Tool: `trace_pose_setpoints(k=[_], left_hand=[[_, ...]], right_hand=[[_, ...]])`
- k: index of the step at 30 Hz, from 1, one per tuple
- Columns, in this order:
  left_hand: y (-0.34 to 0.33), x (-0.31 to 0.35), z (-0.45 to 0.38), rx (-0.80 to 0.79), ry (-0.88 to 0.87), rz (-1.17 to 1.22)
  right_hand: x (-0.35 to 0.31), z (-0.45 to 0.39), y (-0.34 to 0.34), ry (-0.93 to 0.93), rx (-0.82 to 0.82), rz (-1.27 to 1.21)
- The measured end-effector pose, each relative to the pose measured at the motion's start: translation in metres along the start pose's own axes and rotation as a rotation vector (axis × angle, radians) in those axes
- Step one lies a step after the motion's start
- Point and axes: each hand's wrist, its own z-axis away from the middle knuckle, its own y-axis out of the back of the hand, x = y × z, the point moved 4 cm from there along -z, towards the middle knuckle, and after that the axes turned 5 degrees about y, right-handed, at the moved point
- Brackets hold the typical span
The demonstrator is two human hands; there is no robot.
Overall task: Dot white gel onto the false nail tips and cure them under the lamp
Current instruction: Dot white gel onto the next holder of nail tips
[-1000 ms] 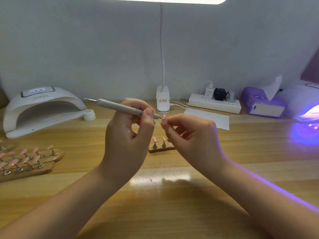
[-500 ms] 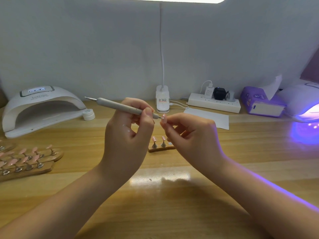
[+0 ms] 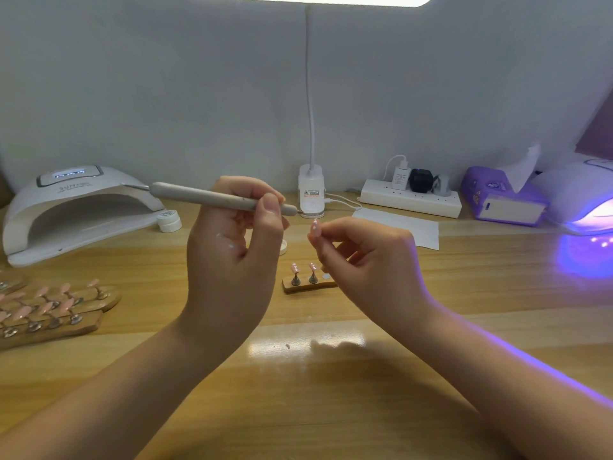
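Left hand [image 3: 232, 260] grips dotting pen [image 3: 212, 198]; right hand [image 3: 361, 260] pinches nail tip [image 3: 314, 227], raised above stand [image 3: 310, 284]. Risk: wet dots smear if fingers shift before curing.

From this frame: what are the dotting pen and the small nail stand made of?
Dotting pen: matte grey barrel, likely plastic or coated metal; thin shiny tip at the far end looks like steel. Small nail stand: brown base with visible grain, probably wood; its pegs glint like metal.
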Motion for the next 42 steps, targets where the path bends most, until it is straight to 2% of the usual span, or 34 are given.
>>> trace_pose_setpoints(k=[5, 17, 42], left_hand=[[0.001, 0.004, -0.001, 0.005, -0.015, 0.025], [-0.006, -0.006, 0.005, -0.061, 0.084, -0.022], [-0.007, -0.011, 0.005, -0.063, 0.125, -0.033]], right_hand=[[0.001, 0.000, 0.000, 0.008, -0.002, 0.001], [0.000, 0.000, 0.001, 0.011, -0.002, -0.012], [0.000, 0.000, 0.001, -0.007, -0.008, -0.026]])
